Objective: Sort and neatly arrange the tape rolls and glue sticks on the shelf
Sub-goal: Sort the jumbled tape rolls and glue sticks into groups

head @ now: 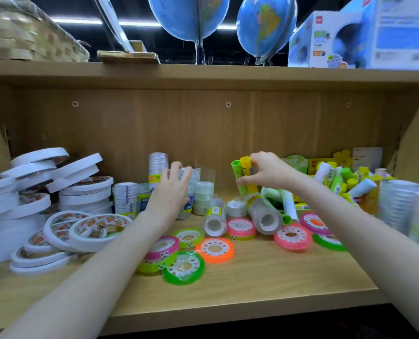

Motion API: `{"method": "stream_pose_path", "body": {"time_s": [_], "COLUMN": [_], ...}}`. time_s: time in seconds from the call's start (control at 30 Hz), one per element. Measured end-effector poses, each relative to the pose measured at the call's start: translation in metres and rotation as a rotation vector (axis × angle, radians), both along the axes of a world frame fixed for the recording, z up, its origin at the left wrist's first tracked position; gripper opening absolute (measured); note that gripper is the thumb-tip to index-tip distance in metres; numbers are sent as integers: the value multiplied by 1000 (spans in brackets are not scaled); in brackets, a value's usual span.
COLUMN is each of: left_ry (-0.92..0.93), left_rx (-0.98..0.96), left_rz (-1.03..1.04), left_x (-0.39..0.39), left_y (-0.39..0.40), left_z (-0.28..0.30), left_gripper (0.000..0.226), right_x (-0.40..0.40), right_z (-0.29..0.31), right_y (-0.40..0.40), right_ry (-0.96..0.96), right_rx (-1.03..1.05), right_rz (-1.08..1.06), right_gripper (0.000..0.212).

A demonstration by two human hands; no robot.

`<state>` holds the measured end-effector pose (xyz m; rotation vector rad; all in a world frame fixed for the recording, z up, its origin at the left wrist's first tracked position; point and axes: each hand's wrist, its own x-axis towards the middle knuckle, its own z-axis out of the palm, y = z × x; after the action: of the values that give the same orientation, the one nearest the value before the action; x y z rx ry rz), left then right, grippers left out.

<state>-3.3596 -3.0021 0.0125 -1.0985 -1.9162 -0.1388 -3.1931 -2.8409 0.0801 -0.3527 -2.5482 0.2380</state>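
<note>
Two forearms of yours reach in from the bottom corners, crossing the front edge of the shelf (252,277) and angling toward its middle. Just beyond them, flat neon tape rolls (214,249) in pink, orange and green lie scattered on the shelf board, some overlapping. To your left, white tape rolls (81,192) sit in leaning stacks, with a few loose ones tipped against each other in front.

Your left hand (171,192) is raised at the wrist, fingers spread and curled around a tall wrapped stack of clear tape (187,192); the hand covers most of the stack, so its base is hard to make out. More clear tape tubes (264,216) lie on their sides between your hands.

Your right hand (267,172) hangs palm-down above them, fingers and thumb pinching two glue sticks (244,174), one green-capped and one yellow-capped, held upright side by side and lifted off the board. Their lower ends are hidden behind the thumb.

Farther right, a jumble of glue sticks (345,179) fills a yellow box; the right edge there is blurred. On top of the shelf unit stand two globes (264,28), a woven basket (27,35) and a printed box (362,37), all cut off by the frame.
</note>
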Motion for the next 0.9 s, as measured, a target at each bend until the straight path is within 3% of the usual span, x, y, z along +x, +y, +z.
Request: {"method": "stream_pose_path", "body": {"time_s": [0.17, 0.33, 0.43, 0.53, 0.7, 0.77, 0.9], "left_ry": [-50, 54, -78, -345, -685, -743, -765], "left_rx": [27, 166, 191, 62, -306, -379, -368], "left_rz": [-51, -145, -251, -396, -452, -464, -512], "left_x": [-7, 3, 27, 55, 87, 93, 94], "left_y": [0, 5, 21, 44, 73, 81, 94], "left_z": [8, 15, 25, 28, 30, 28, 23], "left_gripper": [91, 48, 39, 42, 46, 45, 51], "right_x": [23, 43, 54, 63, 87, 97, 111], "right_z": [9, 14, 19, 23, 25, 23, 28], "right_y": [28, 49, 60, 69, 84, 89, 103], "right_ry": [176, 221, 234, 173, -50, -132, 10], "right_rx": [-201, -236, -216, -184, -168, -183, -115], "right_rz": [-149, -185, -230, -290, -383, -387, -450], "right_gripper": [38, 22, 29, 36, 40, 41, 32]}}
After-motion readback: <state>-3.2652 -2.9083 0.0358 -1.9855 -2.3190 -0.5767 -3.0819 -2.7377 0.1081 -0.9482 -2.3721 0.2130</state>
